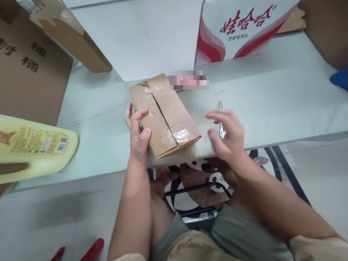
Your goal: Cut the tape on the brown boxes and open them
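A brown cardboard box (171, 108) sits at a slant at the table's near edge, its top seam showing, with clear tape at both ends. My left hand (139, 132) grips the box's left side, thumb and fingers at its edge. To the right of the box, my right hand (228, 132) hovers with fingers apart and nothing in it, slightly blurred. Partly behind that hand lies a small silver metal tool (220, 105), its kind not clear. A pixelated pinkish item (189, 80) is just beyond the box's far right corner.
On the pale green table (285, 90), a yellow jug (62, 148) lies at the left. Large cartons (29, 72) and a white box with red print (244, 29) stand at the back. A blue object (339, 78) is at the right edge. Red items (92, 250) are on the floor.
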The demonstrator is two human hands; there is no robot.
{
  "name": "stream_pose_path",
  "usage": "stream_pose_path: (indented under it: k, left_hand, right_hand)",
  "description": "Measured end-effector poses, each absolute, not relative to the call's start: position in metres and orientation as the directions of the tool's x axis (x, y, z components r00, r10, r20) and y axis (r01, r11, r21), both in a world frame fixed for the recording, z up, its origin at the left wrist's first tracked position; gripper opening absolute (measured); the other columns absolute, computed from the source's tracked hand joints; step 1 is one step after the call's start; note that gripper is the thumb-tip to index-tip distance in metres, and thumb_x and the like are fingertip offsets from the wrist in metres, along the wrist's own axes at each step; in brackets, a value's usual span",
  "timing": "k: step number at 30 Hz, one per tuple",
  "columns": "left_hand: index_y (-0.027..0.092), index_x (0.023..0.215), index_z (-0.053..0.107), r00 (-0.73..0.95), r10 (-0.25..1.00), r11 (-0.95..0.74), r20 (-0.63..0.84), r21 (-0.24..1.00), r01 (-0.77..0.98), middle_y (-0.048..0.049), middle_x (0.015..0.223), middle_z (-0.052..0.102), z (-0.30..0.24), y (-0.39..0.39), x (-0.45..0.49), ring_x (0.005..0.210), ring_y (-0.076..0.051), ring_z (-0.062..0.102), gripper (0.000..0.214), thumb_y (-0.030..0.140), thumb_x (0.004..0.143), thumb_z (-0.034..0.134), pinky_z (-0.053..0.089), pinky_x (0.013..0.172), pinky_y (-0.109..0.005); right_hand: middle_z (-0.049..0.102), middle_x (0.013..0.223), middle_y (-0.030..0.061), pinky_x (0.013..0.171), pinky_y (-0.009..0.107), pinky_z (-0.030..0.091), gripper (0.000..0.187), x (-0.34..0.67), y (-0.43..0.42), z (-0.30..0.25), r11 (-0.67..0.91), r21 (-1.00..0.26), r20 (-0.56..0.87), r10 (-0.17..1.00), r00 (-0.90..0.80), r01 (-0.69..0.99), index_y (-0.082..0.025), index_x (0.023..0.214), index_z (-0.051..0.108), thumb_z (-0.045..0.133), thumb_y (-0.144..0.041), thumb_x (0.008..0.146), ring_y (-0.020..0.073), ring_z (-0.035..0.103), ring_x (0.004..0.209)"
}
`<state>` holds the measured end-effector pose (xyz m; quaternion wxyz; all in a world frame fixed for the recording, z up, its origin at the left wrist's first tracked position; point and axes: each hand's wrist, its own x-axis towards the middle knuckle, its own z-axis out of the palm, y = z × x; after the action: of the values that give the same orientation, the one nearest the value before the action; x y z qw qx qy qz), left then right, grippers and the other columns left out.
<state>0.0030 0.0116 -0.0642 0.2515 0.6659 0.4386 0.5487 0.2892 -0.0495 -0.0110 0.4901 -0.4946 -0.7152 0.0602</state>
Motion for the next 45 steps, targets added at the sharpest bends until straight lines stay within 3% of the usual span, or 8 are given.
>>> stream_pose_path:
  k: [5, 9, 12, 14, 19, 25, 35, 45]
  left_hand:
    - [0.036, 0.129, 0.060, 0.027, 0.861, -0.492, 0.508, 0.820, 0.292, -0.0038, 0.164, 0.030, -0.064, 0.015, 0.003, 0.164, -0.040, 0.011, 0.068, 0.083, 0.080, 0.059, 0.020, 0.132, -0.058]
    - [0.038, 0.130, 0.061, 0.042, 0.855, -0.508, 0.516, 0.819, 0.267, -0.0036, 0.163, 0.032, -0.062, 0.012, 0.004, 0.162, -0.039, 0.016, 0.065, 0.081, 0.081, 0.060, 0.021, 0.132, -0.057]
    - [0.040, 0.132, 0.059, 0.046, 0.839, -0.534, 0.542, 0.803, 0.264, -0.0031, 0.163, 0.032, -0.061, 0.008, 0.007, 0.161, -0.038, 0.022, 0.063, 0.080, 0.084, 0.057, 0.022, 0.131, -0.057]
    - [0.039, 0.133, 0.058, 0.054, 0.828, -0.549, 0.558, 0.786, 0.284, -0.0027, 0.166, 0.028, -0.061, 0.003, 0.013, 0.161, -0.036, 0.022, 0.060, 0.078, 0.087, 0.054, 0.024, 0.131, -0.056]
    - [0.036, 0.128, 0.056, 0.111, 0.806, -0.580, 0.582, 0.738, 0.346, -0.0059, 0.166, 0.025, -0.056, -0.023, 0.044, 0.158, -0.038, 0.029, 0.049, 0.070, 0.094, 0.048, 0.030, 0.127, -0.061]
    - [0.030, 0.127, 0.055, 0.050, 0.770, -0.591, 0.636, 0.683, 0.429, -0.0124, 0.155, 0.032, -0.042, -0.074, 0.087, 0.152, -0.039, 0.035, 0.041, 0.057, 0.099, 0.043, 0.036, 0.121, -0.064]
    - [0.035, 0.130, 0.060, 0.067, 0.650, -0.685, 0.757, 0.544, 0.484, -0.0038, 0.154, 0.047, -0.032, -0.040, 0.065, 0.145, -0.029, 0.049, 0.042, 0.055, 0.100, 0.037, 0.038, 0.126, -0.058]
    - [0.031, 0.124, 0.071, 0.196, 0.563, -0.756, 0.803, 0.406, 0.513, -0.0061, 0.125, 0.070, -0.026, -0.012, 0.059, 0.122, -0.029, 0.064, 0.043, 0.047, 0.102, 0.037, 0.042, 0.120, -0.059]
  right_hand:
    - [0.074, 0.108, 0.0162, 0.081, 0.052, 0.055, 0.056, 0.324, -0.030, -0.003, -0.286, -0.384, -0.019, 0.953, 0.303, 0.878, -0.020, 0.140, 0.061, 0.051, -0.044, 0.091, 0.0348, 0.070, 0.095]
    - [0.077, 0.109, 0.0160, 0.076, 0.047, 0.053, 0.067, 0.336, -0.027, -0.006, -0.327, -0.191, -0.314, 0.914, 0.258, 0.926, -0.025, 0.155, 0.048, 0.049, -0.044, 0.091, 0.0373, 0.070, 0.097]
    - [0.078, 0.096, 0.0107, 0.070, 0.040, 0.050, 0.067, 0.340, -0.026, -0.011, -0.308, -0.267, -0.258, 0.936, 0.240, 0.913, -0.027, 0.153, 0.053, 0.054, -0.033, 0.086, 0.0304, 0.070, 0.083]
    - [0.074, 0.079, 0.0050, 0.064, 0.035, 0.049, 0.059, 0.340, -0.024, -0.014, -0.271, -0.493, -0.158, 0.962, 0.222, 0.827, -0.024, 0.141, 0.065, 0.053, -0.027, 0.083, 0.0235, 0.066, 0.069]
    - [0.074, 0.079, 0.0016, 0.061, 0.032, 0.056, 0.035, 0.327, -0.018, -0.004, 0.148, -0.904, 0.222, 0.964, 0.145, 0.402, -0.023, 0.114, 0.070, 0.050, -0.022, 0.085, 0.0185, 0.069, 0.067]
    - [0.076, 0.119, 0.0066, 0.091, 0.041, 0.064, 0.029, 0.299, -0.027, 0.036, 0.462, -0.841, 0.470, 0.882, -0.044, 0.280, -0.027, 0.120, 0.060, 0.062, -0.029, 0.091, 0.0241, 0.078, 0.107]
    - [0.079, 0.124, 0.0058, 0.107, 0.046, 0.058, 0.023, 0.293, -0.039, 0.035, 0.441, -0.837, 0.321, 0.875, -0.363, 0.323, -0.026, 0.110, 0.061, 0.069, -0.027, 0.088, 0.0284, 0.066, 0.135]
    - [0.081, 0.108, 0.0037, 0.090, 0.038, 0.062, 0.022, 0.291, -0.033, 0.033, 0.478, -0.824, 0.444, 0.878, -0.177, 0.304, -0.026, 0.105, 0.057, 0.072, -0.024, 0.088, 0.0223, 0.079, 0.101]
